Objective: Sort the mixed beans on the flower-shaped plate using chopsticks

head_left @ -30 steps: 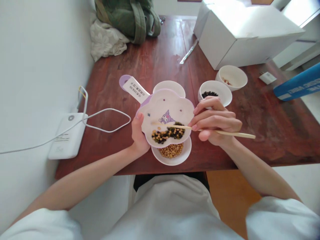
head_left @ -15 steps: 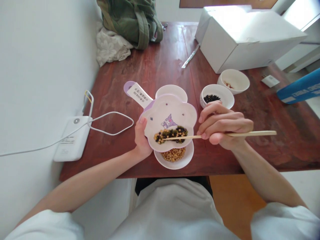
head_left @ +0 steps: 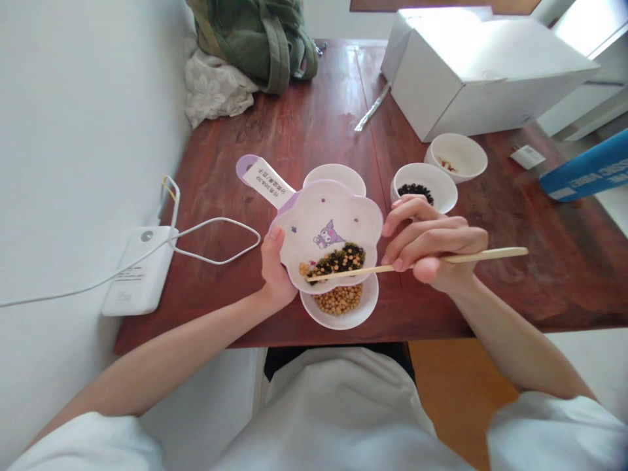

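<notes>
My left hand [head_left: 277,271] grips the near-left rim of a flower-shaped plate [head_left: 307,212] with a lilac edge, a labelled handle and a cartoon figure. Mixed dark and yellow beans [head_left: 343,257] lie along the plate's near side. Between the closed fingers of my right hand [head_left: 434,242] is a pale wooden chopstick [head_left: 495,254]; whether it is one or a pair I cannot tell. Its thin tip reaches the near-left end of the beans. The plate is held above a white bowl [head_left: 343,322] of yellow beans [head_left: 338,299], partly covering it. Another white bowl [head_left: 338,173] shows behind the plate.
To the right stand a white bowl of black beans [head_left: 416,191] and a white bowl with reddish bits [head_left: 466,154]. A white box [head_left: 441,98], green backpack [head_left: 255,46], white power bank [head_left: 140,271] with cable, and blue object [head_left: 586,171] surround the wooden table's work area.
The chopstick's tip has moved left along the plate's near edge. Some yellow beans now sit apart at the left of the pile, and the dark beans are bunched further right.
</notes>
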The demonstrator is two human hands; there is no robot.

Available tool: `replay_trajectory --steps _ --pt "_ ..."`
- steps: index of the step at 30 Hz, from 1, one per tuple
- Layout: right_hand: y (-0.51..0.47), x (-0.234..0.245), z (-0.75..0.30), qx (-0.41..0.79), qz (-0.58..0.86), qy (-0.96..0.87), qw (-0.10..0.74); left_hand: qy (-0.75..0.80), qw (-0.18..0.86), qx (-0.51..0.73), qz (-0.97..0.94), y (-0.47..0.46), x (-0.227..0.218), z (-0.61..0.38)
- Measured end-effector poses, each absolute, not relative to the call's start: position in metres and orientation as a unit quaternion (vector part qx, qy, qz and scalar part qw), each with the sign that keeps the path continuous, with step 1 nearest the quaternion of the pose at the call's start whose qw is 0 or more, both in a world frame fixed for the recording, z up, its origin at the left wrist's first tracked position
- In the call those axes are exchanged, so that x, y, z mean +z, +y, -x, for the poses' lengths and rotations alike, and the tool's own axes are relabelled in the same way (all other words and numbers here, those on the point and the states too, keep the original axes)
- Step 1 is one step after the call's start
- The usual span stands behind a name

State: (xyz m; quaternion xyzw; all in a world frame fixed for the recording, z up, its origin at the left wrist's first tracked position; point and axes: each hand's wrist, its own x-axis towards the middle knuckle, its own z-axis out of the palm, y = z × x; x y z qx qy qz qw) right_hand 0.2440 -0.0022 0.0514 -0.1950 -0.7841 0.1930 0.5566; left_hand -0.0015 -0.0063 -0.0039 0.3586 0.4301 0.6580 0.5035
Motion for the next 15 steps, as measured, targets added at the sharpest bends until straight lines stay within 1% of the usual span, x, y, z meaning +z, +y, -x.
replay_trajectory --steps 3,5,9,12,15 --pt "-0.0022 0.0549 -0.2479 0.208 0.207 -0.784 0.547 0.425 0.512 0.654 -0.361 -0.0058 -0.0038 0.0014" --pt "-0.0013 0.0539 -0.2499 0.185 0.21 -0.79 0.546 0.424 0.506 0.655 -0.368 -0.0055 -0.0061 0.0026" --pt "-0.0002 0.0486 -0.2511 0.159 0.229 -0.77 0.573 0.424 0.489 0.671 -0.361 -0.0055 -0.0071 0.0036" --pt "-0.0004 0.0466 -0.2504 0.159 0.249 -0.747 0.595 0.405 0.499 0.679 -0.356 -0.0062 -0.0041 0.0023" --pt "-0.0007 0.0465 -0.2477 0.151 0.241 -0.76 0.584 0.398 0.523 0.668 -0.349 -0.0069 -0.0023 0.001"
